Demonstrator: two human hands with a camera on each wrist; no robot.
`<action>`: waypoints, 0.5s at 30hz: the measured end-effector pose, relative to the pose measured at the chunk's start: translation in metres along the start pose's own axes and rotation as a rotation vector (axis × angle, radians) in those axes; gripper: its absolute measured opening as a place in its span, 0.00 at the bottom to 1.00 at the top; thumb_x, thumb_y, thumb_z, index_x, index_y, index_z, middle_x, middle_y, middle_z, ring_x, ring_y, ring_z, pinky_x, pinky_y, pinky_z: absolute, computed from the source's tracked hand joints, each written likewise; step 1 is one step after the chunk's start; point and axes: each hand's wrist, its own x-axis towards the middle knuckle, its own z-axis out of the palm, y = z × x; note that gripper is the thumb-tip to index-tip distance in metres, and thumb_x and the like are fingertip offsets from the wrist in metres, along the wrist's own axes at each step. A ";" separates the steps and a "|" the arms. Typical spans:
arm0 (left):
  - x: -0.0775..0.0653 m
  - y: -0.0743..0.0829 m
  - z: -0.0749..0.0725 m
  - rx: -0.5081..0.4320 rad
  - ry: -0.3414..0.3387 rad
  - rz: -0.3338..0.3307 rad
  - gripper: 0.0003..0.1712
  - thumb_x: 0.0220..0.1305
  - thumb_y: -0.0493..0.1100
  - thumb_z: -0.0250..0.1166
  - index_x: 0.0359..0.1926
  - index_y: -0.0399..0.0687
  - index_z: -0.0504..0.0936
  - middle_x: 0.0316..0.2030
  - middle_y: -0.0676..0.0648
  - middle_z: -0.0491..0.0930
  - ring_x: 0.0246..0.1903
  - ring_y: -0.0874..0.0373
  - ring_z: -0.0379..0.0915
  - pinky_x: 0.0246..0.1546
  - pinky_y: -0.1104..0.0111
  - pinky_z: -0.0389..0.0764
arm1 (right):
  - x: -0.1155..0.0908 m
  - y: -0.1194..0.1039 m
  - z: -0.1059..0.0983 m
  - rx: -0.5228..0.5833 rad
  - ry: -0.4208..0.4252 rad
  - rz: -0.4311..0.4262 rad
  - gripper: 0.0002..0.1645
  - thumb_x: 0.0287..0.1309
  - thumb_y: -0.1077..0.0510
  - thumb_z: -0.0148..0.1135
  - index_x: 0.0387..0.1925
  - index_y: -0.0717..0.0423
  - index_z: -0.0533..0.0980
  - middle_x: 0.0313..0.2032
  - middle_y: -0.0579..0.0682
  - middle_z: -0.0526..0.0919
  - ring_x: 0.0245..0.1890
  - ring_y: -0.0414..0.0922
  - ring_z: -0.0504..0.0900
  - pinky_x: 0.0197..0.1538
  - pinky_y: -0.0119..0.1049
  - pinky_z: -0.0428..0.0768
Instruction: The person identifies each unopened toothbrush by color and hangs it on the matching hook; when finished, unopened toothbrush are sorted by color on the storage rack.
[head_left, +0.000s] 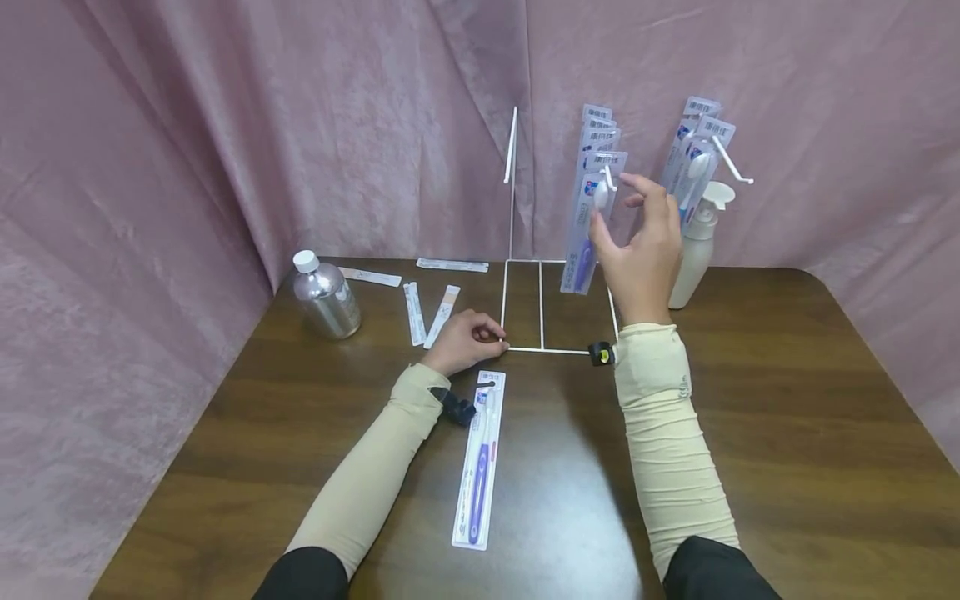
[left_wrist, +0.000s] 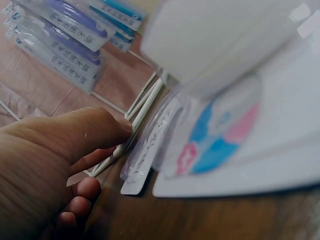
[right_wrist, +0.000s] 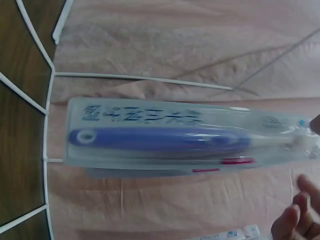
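Note:
My left hand (head_left: 463,343) pinches the front left corner of a white wire rack (head_left: 542,312) at its base, thumb against the wire in the left wrist view. At the rack's middle hook, my right hand (head_left: 647,258) is raised with thumb and fingers spread apart, close to the front packaged toothbrush (head_left: 582,242). That purple toothbrush hangs in line with several others, its handle end pointing down. In the right wrist view the thumb meets the head end of its pack, while the other fingers stay away. Another packaged purple toothbrush (head_left: 478,467) lies on the table in front.
Packaged blue toothbrushes (head_left: 690,162) hang on the right hook, before a white pump bottle (head_left: 693,258). The left hook (head_left: 512,154) is bare. A silver bottle (head_left: 327,300) and several slim white packets (head_left: 414,312) lie left on the wooden table (head_left: 787,433).

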 end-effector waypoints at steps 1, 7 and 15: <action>0.001 0.002 0.000 -0.001 -0.007 0.001 0.11 0.57 0.45 0.80 0.40 0.49 0.91 0.35 0.50 0.78 0.37 0.57 0.74 0.41 0.66 0.75 | -0.001 -0.001 -0.004 0.024 0.006 -0.004 0.25 0.64 0.53 0.71 0.60 0.53 0.78 0.46 0.55 0.83 0.32 0.49 0.76 0.37 0.35 0.71; 0.004 0.008 -0.006 -0.003 0.009 0.001 0.10 0.57 0.44 0.80 0.40 0.48 0.91 0.35 0.49 0.77 0.37 0.56 0.73 0.42 0.65 0.74 | -0.020 -0.014 -0.009 0.056 -0.298 -0.033 0.10 0.67 0.57 0.67 0.46 0.58 0.82 0.34 0.52 0.86 0.28 0.48 0.78 0.35 0.36 0.74; 0.002 0.006 -0.001 -0.014 -0.014 -0.026 0.12 0.57 0.43 0.79 0.41 0.48 0.91 0.36 0.48 0.77 0.37 0.55 0.73 0.41 0.64 0.74 | -0.087 -0.022 0.015 -0.105 -1.248 -0.122 0.14 0.69 0.46 0.68 0.48 0.49 0.83 0.36 0.47 0.87 0.35 0.44 0.84 0.42 0.45 0.82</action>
